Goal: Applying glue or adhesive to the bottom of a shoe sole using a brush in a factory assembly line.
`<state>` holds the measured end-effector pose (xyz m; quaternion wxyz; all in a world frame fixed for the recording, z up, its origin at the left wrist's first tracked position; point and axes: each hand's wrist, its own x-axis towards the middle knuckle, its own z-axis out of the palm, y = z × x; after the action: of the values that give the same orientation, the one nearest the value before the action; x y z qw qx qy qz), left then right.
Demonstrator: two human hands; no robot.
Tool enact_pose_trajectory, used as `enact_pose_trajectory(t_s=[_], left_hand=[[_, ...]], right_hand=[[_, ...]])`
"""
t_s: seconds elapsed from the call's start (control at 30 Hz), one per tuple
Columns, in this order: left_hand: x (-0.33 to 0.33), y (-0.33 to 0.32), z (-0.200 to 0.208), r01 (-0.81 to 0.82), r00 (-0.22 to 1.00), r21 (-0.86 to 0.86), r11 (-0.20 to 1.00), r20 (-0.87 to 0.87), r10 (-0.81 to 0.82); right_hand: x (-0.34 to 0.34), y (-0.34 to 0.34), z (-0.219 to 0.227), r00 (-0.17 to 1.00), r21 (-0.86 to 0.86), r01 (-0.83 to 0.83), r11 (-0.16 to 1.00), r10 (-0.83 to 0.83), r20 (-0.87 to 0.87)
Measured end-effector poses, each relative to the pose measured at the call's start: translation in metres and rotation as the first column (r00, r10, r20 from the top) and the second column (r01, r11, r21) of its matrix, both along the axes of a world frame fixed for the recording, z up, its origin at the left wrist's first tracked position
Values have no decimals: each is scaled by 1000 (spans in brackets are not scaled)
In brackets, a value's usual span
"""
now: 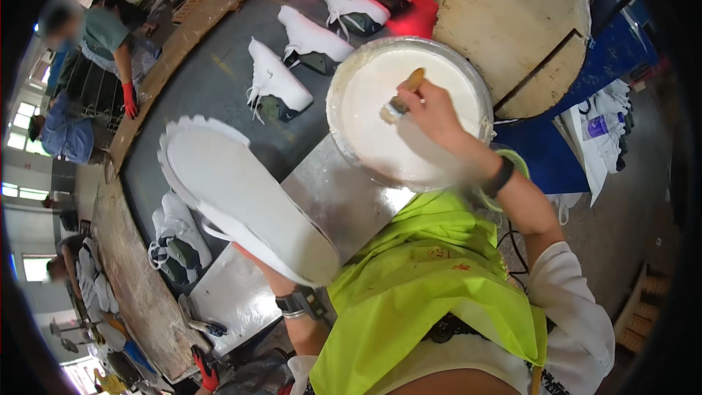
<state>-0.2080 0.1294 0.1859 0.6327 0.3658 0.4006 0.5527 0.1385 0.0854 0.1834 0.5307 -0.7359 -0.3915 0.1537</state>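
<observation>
My right hand (436,113) pinches a brush (413,82) with a wooden handle. Its bristles, coated in white, are over or in the white liquid of a wide round basin (338,113). On the left side, my left hand (265,269) grips a large white shoe sole (234,183) from underneath, its broad pale face turned up. Most of those fingers are hidden behind the sole, whose toe end has a scalloped edge. Beyond it, several white shoes with dark green parts, among them this one (278,84), lie on their sides on a dark belt (212,73).
A pair of shoes (179,238) lies left of the sole. Below it a dark-handled brush (205,325) rests near a metal plate (245,289). A wooden ledge (157,80) borders the belt. Co-workers with red gloves (129,99) stand across and at lower left. Red light falls on the belt's far end.
</observation>
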Motion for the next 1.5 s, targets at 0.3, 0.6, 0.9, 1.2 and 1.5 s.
enact_pose_trajectory(t_s=[0.3, 0.6, 0.9, 1.2, 1.5], left_hand=[[14, -38, -35, 440, 894, -344, 829, 86, -439], [30, -45, -15, 554, 831, -341, 760, 280, -480], [20, -51, -10, 612, 788, -399, 682, 378, -486], [6, -41, -23, 576, 817, -327, 749, 211, -536], [0, -47, -19, 568, 818, -381, 729, 357, -451]], right_hand=[[-3, 12, 9, 989, 24, -57, 998, 53, 134], [-51, 41, 41, 949, 336, -171, 926, 246, -195], [-97, 39, 74, 742, 281, -319, 905, 423, -520], [-82, -2, 47, 923, 73, -79, 994, 101, -371], [-100, 24, 78, 932, 276, -190, 942, 261, -253]])
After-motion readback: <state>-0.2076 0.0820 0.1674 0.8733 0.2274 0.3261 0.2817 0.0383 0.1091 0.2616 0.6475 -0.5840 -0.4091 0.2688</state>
